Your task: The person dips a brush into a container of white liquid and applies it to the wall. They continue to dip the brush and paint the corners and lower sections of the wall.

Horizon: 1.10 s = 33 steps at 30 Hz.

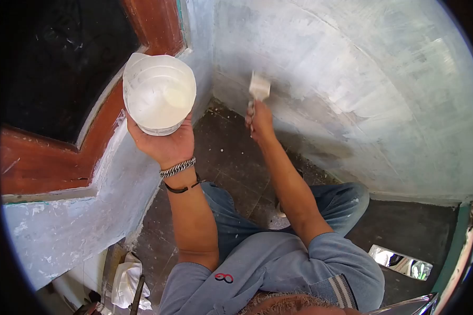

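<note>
My left hand [167, 148] is wrapped round the underside of a white plastic tub [136, 97] with a cut, uneven rim. Whitish paint [176, 97] coats its inside. A paintbrush [259, 86] with a broad, pale head is gripped by its handle in my right hand [260, 121], bristles pointing away from me. The brush head is close to the patchy white and grey wall [352, 63]; whether it touches is hard to tell. Slight blur softens the brush.
To the left, a reddish-brown wooden frame [108, 149] surrounds a dark pane [63, 68]. The dark tiled floor [228, 142] carries paint specks. A crumpled white bag [126, 283] lies at the lower left, and a shiny rectangular object [402, 262] rests at the lower right.
</note>
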{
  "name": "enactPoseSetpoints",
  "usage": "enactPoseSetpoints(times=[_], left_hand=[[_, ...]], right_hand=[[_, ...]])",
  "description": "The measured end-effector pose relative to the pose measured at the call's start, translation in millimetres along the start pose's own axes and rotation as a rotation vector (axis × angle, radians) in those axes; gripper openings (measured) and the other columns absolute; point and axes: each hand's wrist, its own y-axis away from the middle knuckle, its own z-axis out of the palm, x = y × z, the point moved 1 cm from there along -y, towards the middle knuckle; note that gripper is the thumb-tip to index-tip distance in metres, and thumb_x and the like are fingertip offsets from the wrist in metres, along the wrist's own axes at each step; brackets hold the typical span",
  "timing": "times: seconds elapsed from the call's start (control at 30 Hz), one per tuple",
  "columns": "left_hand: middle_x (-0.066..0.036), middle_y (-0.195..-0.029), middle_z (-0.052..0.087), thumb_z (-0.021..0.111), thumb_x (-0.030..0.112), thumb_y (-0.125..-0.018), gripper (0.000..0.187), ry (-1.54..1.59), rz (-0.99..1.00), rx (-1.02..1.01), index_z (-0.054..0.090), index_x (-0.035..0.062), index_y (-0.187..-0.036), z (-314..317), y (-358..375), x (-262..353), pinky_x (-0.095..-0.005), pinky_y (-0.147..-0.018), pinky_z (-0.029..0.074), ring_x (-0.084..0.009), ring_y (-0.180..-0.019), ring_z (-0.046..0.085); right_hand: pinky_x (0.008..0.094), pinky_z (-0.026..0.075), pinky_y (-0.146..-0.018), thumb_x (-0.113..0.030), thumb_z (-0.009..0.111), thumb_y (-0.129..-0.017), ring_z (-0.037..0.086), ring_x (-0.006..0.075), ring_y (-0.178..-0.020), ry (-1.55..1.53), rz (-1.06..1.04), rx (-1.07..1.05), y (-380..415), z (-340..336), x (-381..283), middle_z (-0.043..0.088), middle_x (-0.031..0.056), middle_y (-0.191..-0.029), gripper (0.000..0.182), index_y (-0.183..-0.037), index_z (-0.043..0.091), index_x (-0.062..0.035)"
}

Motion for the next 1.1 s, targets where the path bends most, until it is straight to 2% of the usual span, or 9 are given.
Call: enactPoseSetpoints(times=[0.03, 0.13, 0.23, 0.3, 0.37, 0.5, 0.67, 0.8, 1.1], left_hand=[[-0.014, -0.133, 0.048, 0.044, 0.054, -0.086, 0.062, 0.005, -0.002, 0.006, 0.043, 0.0158, -0.134, -0.6, -0.9, -0.3, -0.0480, -0.082, 0.050, -0.0374, -0.115, 0.052], [-0.014, -0.132, 0.049, 0.044, 0.054, -0.086, 0.062, -0.016, 0.004, 0.052, 0.044, 0.0153, -0.134, -1.6, 2.1, 3.1, -0.0470, -0.081, 0.051, -0.0373, -0.114, 0.053], [-0.014, -0.132, 0.049, 0.044, 0.054, -0.086, 0.061, -0.017, 0.010, 0.055, 0.044, 0.0153, -0.134, -0.2, 1.6, 1.4, -0.0468, -0.080, 0.051, -0.0364, -0.114, 0.053], [-0.013, -0.132, 0.049, 0.044, 0.054, -0.086, 0.061, -0.023, 0.010, 0.052, 0.044, 0.0155, -0.133, 1.2, 2.6, 2.0, -0.0471, -0.080, 0.050, -0.0351, -0.114, 0.053], [-0.012, -0.132, 0.050, 0.044, 0.053, -0.086, 0.060, -0.026, 0.013, 0.050, 0.044, 0.0159, -0.133, 3.9, 4.3, 0.4, -0.0476, -0.080, 0.050, -0.0333, -0.114, 0.053], [-0.010, -0.132, 0.050, 0.044, 0.053, -0.085, 0.059, -0.006, -0.013, 0.045, 0.047, 0.0164, -0.131, 10.8, 7.6, -4.1, -0.0483, -0.081, 0.048, -0.0313, -0.114, 0.052], [-0.008, -0.131, 0.051, 0.043, 0.054, -0.083, 0.058, -0.021, -0.053, -0.064, 0.049, 0.0184, -0.129, 7.0, 11.4, -8.6, -0.0479, -0.083, 0.045, -0.0302, -0.113, 0.051], [-0.008, -0.128, 0.053, 0.043, 0.054, -0.083, 0.058, -0.061, -0.058, -0.087, 0.049, 0.0180, -0.129, -0.4, 18.4, -13.0, -0.0480, -0.084, 0.045, -0.0308, -0.112, 0.052], [-0.009, -0.124, 0.056, 0.041, 0.055, -0.085, 0.060, 0.143, -0.333, -0.086, 0.048, 0.0157, -0.130, -26.9, 83.1, -92.7, -0.0481, -0.079, 0.051, -0.0331, -0.106, 0.057]], right_hand=[[0.0248, 0.034, -0.037, -0.033, 0.042, -0.098, 0.039, 0.0114, -0.041, -0.009, -0.076, -0.041, 11.7, 22.2, -22.6, 0.042, 0.0001, -0.060, 0.027, -0.091, 0.047, -0.0067], [0.0248, 0.034, -0.036, -0.030, 0.041, -0.099, 0.039, 0.0103, -0.042, 0.155, -0.374, -0.177, 39.2, 63.4, -59.2, 0.041, 0.0001, -0.060, 0.026, -0.088, 0.046, -0.0065], [0.0239, 0.031, -0.035, -0.034, 0.043, -0.097, 0.039, 0.0096, -0.040, 0.120, -0.398, 0.017, -3.1, 42.5, -28.7, 0.043, 0.0002, -0.059, 0.029, -0.084, 0.048, -0.0092], [0.0254, 0.033, -0.036, -0.032, 0.043, -0.097, 0.039, 0.0099, -0.040, 0.335, -0.372, 0.099, -23.7, -6.8, 19.7, 0.043, 0.0003, -0.059, 0.027, -0.082, 0.047, -0.0088], [0.0284, 0.036, -0.037, -0.028, 0.044, -0.095, 0.042, 0.0118, -0.041, 0.334, 0.059, 0.146, -16.5, -55.5, 67.3, 0.043, 0.0017, -0.056, 0.024, -0.083, 0.047, -0.0078], [0.0267, 0.032, -0.037, -0.030, 0.045, -0.094, 0.040, 0.0110, -0.042, 0.243, 0.276, 0.143, 37.3, -109.2, 108.3, 0.045, 0.0009, -0.060, 0.025, -0.083, 0.049, -0.0083], [0.0240, 0.033, -0.041, -0.040, 0.046, -0.094, 0.043, 0.0096, -0.049, 0.265, 0.220, 0.107, 95.5, -128.0, 39.0, 0.048, 0.0006, -0.063, 0.035, -0.088, 0.056, -0.0070], [0.0197, 0.031, -0.045, -0.029, 0.046, -0.096, 0.041, 0.0051, -0.054, 0.392, -0.115, -0.032, 184.5, -126.2, -70.7, 0.050, -0.0016, -0.070, 0.028, -0.103, 0.057, -0.0044], [0.0190, 0.034, -0.052, -0.020, 0.058, -0.092, 0.040, 0.0032, -0.059, 0.636, -0.408, -0.027, 281.0, -157.7, -137.9, 0.050, -0.0035, -0.071, 0.024, -0.106, 0.056, -0.0007]])
